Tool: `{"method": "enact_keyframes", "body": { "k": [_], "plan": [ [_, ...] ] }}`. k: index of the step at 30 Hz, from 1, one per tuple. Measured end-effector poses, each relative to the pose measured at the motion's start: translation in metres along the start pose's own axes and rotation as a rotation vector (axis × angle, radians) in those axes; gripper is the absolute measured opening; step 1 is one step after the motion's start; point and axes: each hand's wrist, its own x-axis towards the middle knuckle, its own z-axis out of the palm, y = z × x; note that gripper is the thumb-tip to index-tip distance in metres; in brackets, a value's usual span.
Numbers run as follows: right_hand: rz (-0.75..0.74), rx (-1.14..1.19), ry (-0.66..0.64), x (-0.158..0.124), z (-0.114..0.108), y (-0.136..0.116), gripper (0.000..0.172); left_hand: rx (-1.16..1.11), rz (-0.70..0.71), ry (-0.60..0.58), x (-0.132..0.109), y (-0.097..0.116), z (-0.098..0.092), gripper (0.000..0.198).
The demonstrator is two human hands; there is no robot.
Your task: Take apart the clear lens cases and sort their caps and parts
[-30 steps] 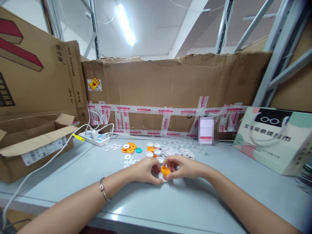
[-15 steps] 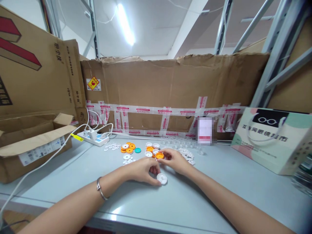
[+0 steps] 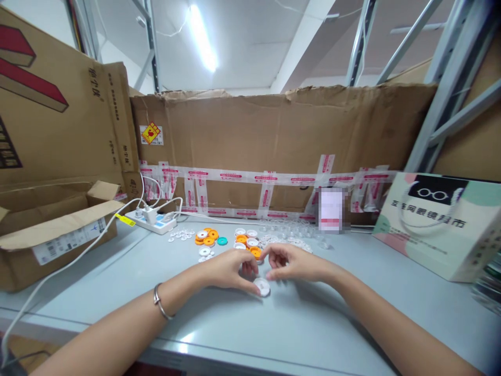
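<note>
My left hand (image 3: pixel 230 269) has curled fingers and its thumb on the edge of a white plastic wheel-like disc (image 3: pixel 263 287), which sits low at the table top. On the disc's far right side, my right hand (image 3: pixel 291 262) hovers with thumb and forefinger apart, and I see nothing between them. Just beyond the hands, an orange disc (image 3: pixel 255 253) lies in a group with white round parts (image 3: pixel 240 246). Farther left are stacked orange discs (image 3: pixel 209 242), a teal disc (image 3: pixel 222 241) and a white disc (image 3: pixel 204 251) beside small white pieces.
Clear plastic parts (image 3: pixel 289 227) and white ring-shaped pieces (image 3: pixel 301 243) spread behind my right hand. A power strip (image 3: pixel 152 222) with cables stands at back left, beside an opened carton (image 3: pixel 74 219). A gift bag (image 3: pixel 434 230) stands right; a large carton (image 3: pixel 254 136) walls the back.
My right hand has drawn back from the orange disc toward me, and its thumb is now close to the white disc. The left hand stays at the white disc.
</note>
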Motion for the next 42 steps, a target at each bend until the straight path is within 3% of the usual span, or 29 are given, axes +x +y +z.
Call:
{"method": "enact_keyframes", "body": {
  "k": [3, 5, 9, 17, 22, 27, 30, 33, 38, 42],
  "plan": [
    [0.009, -0.035, -0.163, -0.004, 0.001, 0.002, 0.051, -0.051, 0.047, -0.026, 0.001, 0.001, -0.001, 0.025],
    [0.002, -0.080, -0.191, -0.002, 0.007, 0.004, 0.046, -0.064, 0.084, -0.041, 0.002, 0.000, 0.001, 0.020],
    [0.000, -0.101, -0.152, 0.004, 0.019, 0.004, 0.031, -0.060, 0.088, -0.027, 0.003, -0.004, 0.006, 0.017],
    [0.089, -0.045, -0.096, 0.009, 0.027, 0.003, 0.041, -0.015, -0.101, -0.018, 0.004, -0.002, 0.007, 0.017],
    [0.093, -0.050, -0.092, 0.010, 0.028, 0.002, 0.039, -0.074, -0.120, 0.004, 0.004, -0.004, 0.007, 0.014],
    [0.103, -0.048, -0.091, 0.009, 0.027, 0.002, 0.038, -0.184, -0.203, 0.023, 0.001, -0.009, -0.019, 0.019],
    [0.108, -0.046, -0.088, 0.008, 0.027, 0.001, 0.039, -0.058, -0.319, 0.081, -0.005, -0.014, -0.044, 0.019],
    [0.116, -0.049, -0.082, 0.007, 0.027, 0.001, 0.040, 0.093, -0.437, 0.027, -0.013, -0.022, -0.061, 0.016],
    [0.110, -0.051, -0.078, 0.008, 0.027, 0.002, 0.044, 0.204, -0.501, -0.147, -0.017, -0.033, -0.062, 0.017],
    [0.106, -0.048, -0.076, 0.009, 0.028, 0.004, 0.047, 0.290, -0.456, -0.112, -0.015, -0.030, -0.058, 0.016]
  ]
}}
